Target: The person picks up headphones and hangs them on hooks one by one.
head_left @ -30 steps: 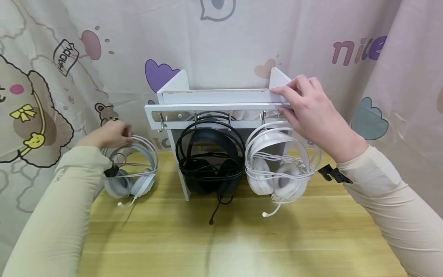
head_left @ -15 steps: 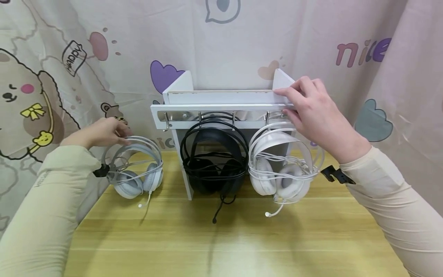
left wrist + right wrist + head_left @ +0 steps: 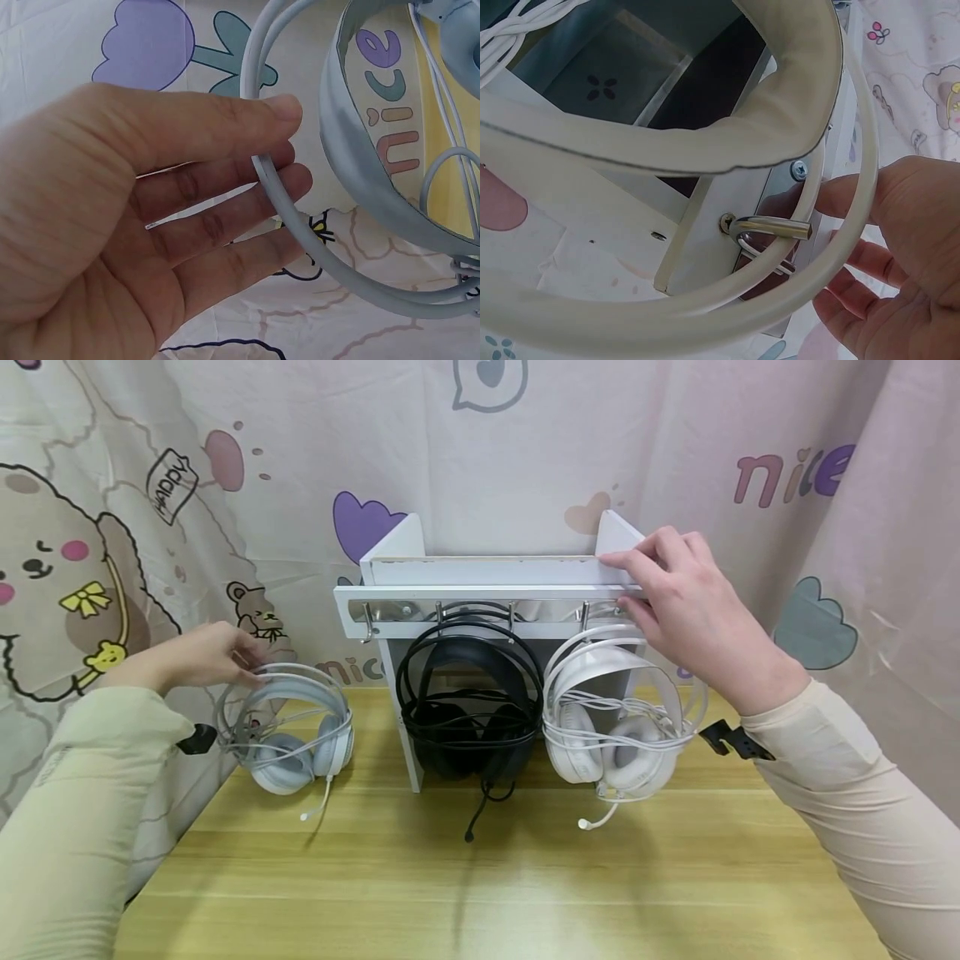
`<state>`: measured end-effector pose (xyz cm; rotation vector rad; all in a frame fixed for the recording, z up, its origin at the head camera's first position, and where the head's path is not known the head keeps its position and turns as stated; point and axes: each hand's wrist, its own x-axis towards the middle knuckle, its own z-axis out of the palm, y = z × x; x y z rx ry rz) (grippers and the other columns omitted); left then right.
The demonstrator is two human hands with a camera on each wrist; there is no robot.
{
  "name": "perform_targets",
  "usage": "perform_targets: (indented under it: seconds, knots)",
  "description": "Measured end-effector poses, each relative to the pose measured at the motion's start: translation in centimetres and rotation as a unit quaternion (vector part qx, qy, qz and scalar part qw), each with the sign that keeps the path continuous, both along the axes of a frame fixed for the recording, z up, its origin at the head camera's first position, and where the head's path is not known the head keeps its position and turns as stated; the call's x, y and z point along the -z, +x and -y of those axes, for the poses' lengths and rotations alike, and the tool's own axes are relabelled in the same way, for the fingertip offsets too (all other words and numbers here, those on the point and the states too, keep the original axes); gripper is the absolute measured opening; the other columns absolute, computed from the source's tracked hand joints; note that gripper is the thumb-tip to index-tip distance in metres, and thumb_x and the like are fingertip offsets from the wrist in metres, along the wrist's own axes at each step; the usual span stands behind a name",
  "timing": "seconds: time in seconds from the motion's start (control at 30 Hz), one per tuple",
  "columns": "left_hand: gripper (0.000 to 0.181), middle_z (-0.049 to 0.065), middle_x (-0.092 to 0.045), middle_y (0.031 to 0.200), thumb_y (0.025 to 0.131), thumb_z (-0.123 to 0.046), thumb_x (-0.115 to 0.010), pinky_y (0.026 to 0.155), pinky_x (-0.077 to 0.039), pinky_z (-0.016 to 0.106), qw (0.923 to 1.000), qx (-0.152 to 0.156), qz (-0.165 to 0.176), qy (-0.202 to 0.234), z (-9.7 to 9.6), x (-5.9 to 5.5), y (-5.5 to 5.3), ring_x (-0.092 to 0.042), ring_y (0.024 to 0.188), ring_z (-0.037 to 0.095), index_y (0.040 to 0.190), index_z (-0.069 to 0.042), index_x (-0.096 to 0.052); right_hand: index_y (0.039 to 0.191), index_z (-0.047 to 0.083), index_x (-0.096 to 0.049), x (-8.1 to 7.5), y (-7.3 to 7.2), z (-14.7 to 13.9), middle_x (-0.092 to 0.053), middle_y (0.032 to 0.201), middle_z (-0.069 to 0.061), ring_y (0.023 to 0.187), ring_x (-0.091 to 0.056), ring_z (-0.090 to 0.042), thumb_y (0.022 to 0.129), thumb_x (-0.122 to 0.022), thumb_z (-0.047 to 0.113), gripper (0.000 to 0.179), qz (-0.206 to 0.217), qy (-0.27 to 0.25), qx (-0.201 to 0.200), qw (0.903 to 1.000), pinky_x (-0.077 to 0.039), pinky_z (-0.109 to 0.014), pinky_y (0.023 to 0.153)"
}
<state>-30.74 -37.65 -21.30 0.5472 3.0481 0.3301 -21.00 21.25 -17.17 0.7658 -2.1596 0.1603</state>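
Note:
At the left of the head view, my left hand [image 3: 206,656] pinches the outer bands of a pale headset [image 3: 341,747] between thumb and fingers. Its earcups hang down at the tabletop; whether they touch it I cannot tell. The left wrist view shows the thumb [image 3: 277,112] across the thin bands, beside the wider headband [image 3: 337,127]. My right hand [image 3: 682,593] grips the right end of a white rack [image 3: 480,572], thumb at the hook rail. A black headset [image 3: 468,660] and a white headset [image 3: 600,664] hang from its hooks, cables looped around them.
A metal hook [image 3: 367,622] at the rail's left end carries nothing. The rack stands towards the back of the wooden table [image 3: 450,893]. A printed curtain [image 3: 510,460] hangs behind and along both sides.
My left hand has moved left with the pale headset, which has turned and sunk a little. The right hand keeps its grip on the rack. The head view has shifted slightly left.

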Motion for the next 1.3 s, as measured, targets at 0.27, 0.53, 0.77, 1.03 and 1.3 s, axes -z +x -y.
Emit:
perform_targets:
  seconds: [0.27, 0.53, 0.77, 1.03, 1.3]
  knots:
    - [0.027, 0.007, -0.082, 0.099, 0.089, -0.023, -0.089, 0.068, -0.057, 0.027, 0.9997, 0.007, -0.021, -0.007, 0.5, 0.2, 1.1, -0.074, 0.088, 0.017, 0.108, -0.005, -0.079, 0.138, 0.005, -0.068, 0.1, -0.1, 0.0, -0.058, 0.117, -0.025, 0.101, -0.049, -0.046, 0.097, -0.076, 0.001, 0.041, -0.002, 0.001, -0.002, 1.0, -0.046, -0.056, 0.085]
    - [0.023, 0.002, -0.08, 0.095, 0.091, -0.024, -0.087, 0.068, -0.053, 0.026, 0.9969, 0.017, -0.071, -0.028, 0.5, 0.4, 1.6, -0.071, 0.083, 0.013, 0.108, -0.008, -0.08, 0.137, 0.005, -0.069, 0.1, -0.1, -0.1, -0.058, 0.117, -0.025, 0.099, -0.047, -0.046, 0.098, -0.075, 0.001, 0.04, 0.0, -0.002, -0.001, 1.0, -0.045, -0.055, 0.084]
    - [0.016, -0.003, -0.079, 0.09, 0.093, -0.022, -0.086, 0.066, -0.05, 0.026, 0.9951, 0.016, -0.096, -0.02, -0.6, 0.1, 2.8, -0.066, 0.076, 0.007, 0.105, -0.013, -0.079, 0.138, 0.005, -0.069, 0.1, 0.0, -0.1, -0.058, 0.116, -0.025, 0.099, -0.047, -0.045, 0.098, -0.075, 0.001, 0.04, 0.001, -0.002, -0.002, 1.0, -0.044, -0.054, 0.083]
    - [0.016, -0.003, -0.08, 0.09, 0.091, -0.02, -0.087, 0.066, -0.054, 0.025, 0.991, 0.051, -0.124, -0.011, -2.9, -1.0, 4.3, -0.07, 0.075, 0.006, 0.103, -0.014, -0.078, 0.138, 0.006, -0.069, 0.1, 0.0, -0.2, -0.058, 0.116, -0.025, 0.101, -0.048, -0.046, 0.098, -0.075, 0.001, 0.041, 0.006, -0.005, 0.0, 1.0, -0.045, -0.055, 0.084]
    - [0.019, -0.008, -0.075, 0.084, 0.085, -0.014, -0.091, 0.065, -0.056, 0.025, 0.9775, 0.108, -0.179, -0.026, -4.7, -2.0, 5.8, -0.066, 0.072, 0.003, 0.094, -0.017, -0.075, 0.138, 0.005, -0.068, 0.1, -0.1, -0.1, -0.058, 0.116, -0.025, 0.1, -0.048, -0.046, 0.098, -0.075, 0.001, 0.041, 0.003, -0.004, -0.004, 1.0, -0.044, -0.055, 0.084]
